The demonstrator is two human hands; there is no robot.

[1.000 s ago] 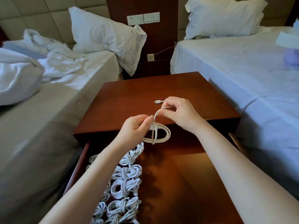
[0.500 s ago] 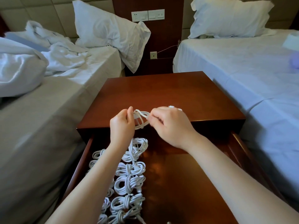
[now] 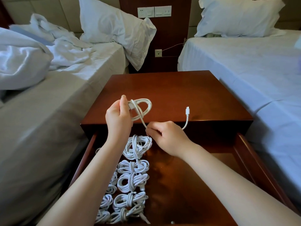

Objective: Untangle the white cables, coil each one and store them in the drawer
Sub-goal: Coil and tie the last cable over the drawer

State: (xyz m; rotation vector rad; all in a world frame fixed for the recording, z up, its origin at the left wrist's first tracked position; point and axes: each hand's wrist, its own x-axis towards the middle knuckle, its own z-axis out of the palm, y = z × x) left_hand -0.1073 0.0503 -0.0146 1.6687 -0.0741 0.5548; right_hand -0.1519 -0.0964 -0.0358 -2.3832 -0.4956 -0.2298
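Left hand pinches the thin white cable, looped just beyond its fingertips. Right hand, now drawn lower, pinches the tail crossing those loops; white connector swings free. Binding wrap proceeding; brown wooden drawer waits beneath both wrists.

Your left hand is holding a looped cable over the worktop, its fingers pinching the loops together. Your right hand is pinching the strand just below the loop, and the tail is curving up beyond it to the plug. Below, the drawer is standing open, holding tied coils in rows along its left side.
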